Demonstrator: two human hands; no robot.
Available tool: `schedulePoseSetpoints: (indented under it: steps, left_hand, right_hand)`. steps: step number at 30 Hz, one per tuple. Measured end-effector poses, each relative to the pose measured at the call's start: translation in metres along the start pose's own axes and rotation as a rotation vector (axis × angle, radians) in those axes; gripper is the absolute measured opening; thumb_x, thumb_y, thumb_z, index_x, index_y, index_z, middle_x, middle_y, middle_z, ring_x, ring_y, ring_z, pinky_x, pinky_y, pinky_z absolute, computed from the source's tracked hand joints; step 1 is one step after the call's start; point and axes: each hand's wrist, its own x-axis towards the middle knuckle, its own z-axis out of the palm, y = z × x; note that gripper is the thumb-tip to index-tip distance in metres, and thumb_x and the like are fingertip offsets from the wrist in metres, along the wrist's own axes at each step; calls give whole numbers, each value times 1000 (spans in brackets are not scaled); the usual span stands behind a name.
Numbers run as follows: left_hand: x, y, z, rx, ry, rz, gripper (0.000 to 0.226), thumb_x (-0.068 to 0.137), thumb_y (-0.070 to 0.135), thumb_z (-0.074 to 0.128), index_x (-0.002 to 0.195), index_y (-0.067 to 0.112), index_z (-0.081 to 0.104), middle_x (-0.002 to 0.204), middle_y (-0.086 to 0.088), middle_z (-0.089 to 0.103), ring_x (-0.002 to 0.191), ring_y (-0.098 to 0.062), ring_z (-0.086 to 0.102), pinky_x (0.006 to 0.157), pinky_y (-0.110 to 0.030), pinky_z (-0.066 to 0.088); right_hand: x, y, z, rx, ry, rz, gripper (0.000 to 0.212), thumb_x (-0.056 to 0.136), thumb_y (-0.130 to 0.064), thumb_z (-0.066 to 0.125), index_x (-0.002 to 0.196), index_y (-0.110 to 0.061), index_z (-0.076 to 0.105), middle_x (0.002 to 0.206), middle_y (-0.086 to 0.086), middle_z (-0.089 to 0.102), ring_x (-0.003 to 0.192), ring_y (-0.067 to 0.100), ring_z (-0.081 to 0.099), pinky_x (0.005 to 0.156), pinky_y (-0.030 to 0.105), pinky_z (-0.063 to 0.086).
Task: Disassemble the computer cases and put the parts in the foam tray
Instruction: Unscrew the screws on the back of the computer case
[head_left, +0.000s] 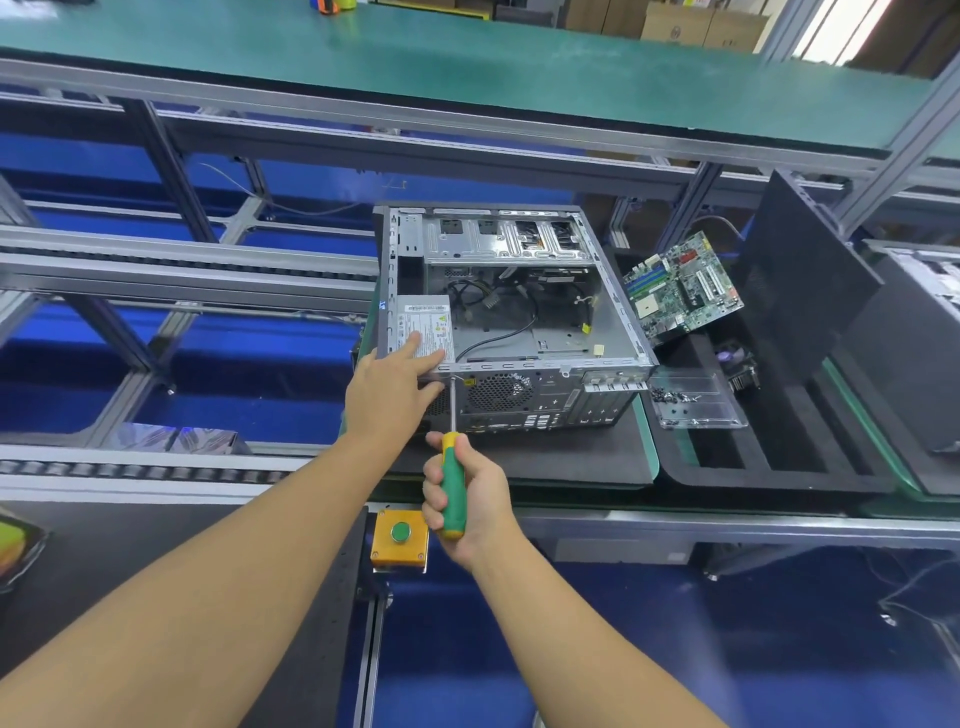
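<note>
At the worktop's (571, 452) near edge, an open computer case (519, 322) lies on its side, foam tray (779, 457) just right of it. Left hand (389, 389) presses straight, close-set fingers (413, 343) on the power supply (426, 319); right hand (467, 499) curls round a screwdriver (452, 483) at the back panel (519, 400). Its tip could slip, or the freed supply drop. The screw itself cannot be made out.

The grey steel computer case (511, 317) in front of you lay on its side, open face up, with the silver power supply (427, 323) seated in its near-left corner. Just to its right, your black foam tray (789, 460) held the green motherboard (680, 285), propped tilted, and a cooler fan (737, 364) in a compartment.
</note>
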Motion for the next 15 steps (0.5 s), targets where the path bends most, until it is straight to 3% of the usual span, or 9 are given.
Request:
schedulePoseSetpoints:
  steps: [4,6,9,11,13,15]
  left_hand:
    - [0,1,-3,-6,-18,-13,42,92,44,65,134,44,58,152,12,45,127,-38,49,95,-49,52]
    - [-2,2,-4,-17,-13,1,42,93,42,65,134,42,58,152,10,46,125,-37,51,97,-47,51]
    - [-4,4,-6,-36,15,39,41,94,38,65,134,38,59,152,5,46,125,-34,53,104,-46,46]
    - [-3,3,-8,-51,-48,37,42,96,39,61,138,38,56,155,6,41,133,-35,45,110,-46,41]
    - [-9,4,-14,-85,-78,-4,46,95,41,59,141,35,53,157,6,38,139,-35,36,112,-48,34]
    - [-28,10,-17,-119,121,-45,39,91,43,60,127,28,57,138,4,52,127,-28,42,99,-47,39]
  right_hand:
    - [-2,3,28,-407,293,-154,25,103,-31,47,102,-9,59,62,3,55,43,14,48,40,25,40]
    - [-3,2,31,-722,421,-244,24,100,-33,47,96,-12,59,76,8,61,56,19,56,49,33,48]
    - [-7,-2,24,-1279,571,-340,27,101,-42,47,111,-19,58,97,3,57,85,23,53,72,34,41]
    - [-12,-7,19,-1525,638,-362,31,101,-45,45,116,-20,55,101,4,59,91,27,58,71,34,35]
    - [-14,-12,17,-1641,670,-379,32,101,-46,43,115,-18,52,101,3,62,91,28,63,67,34,34]
    - [-14,-16,20,-1578,651,-391,28,98,-43,40,110,-19,46,92,-1,57,78,25,57,65,35,33]
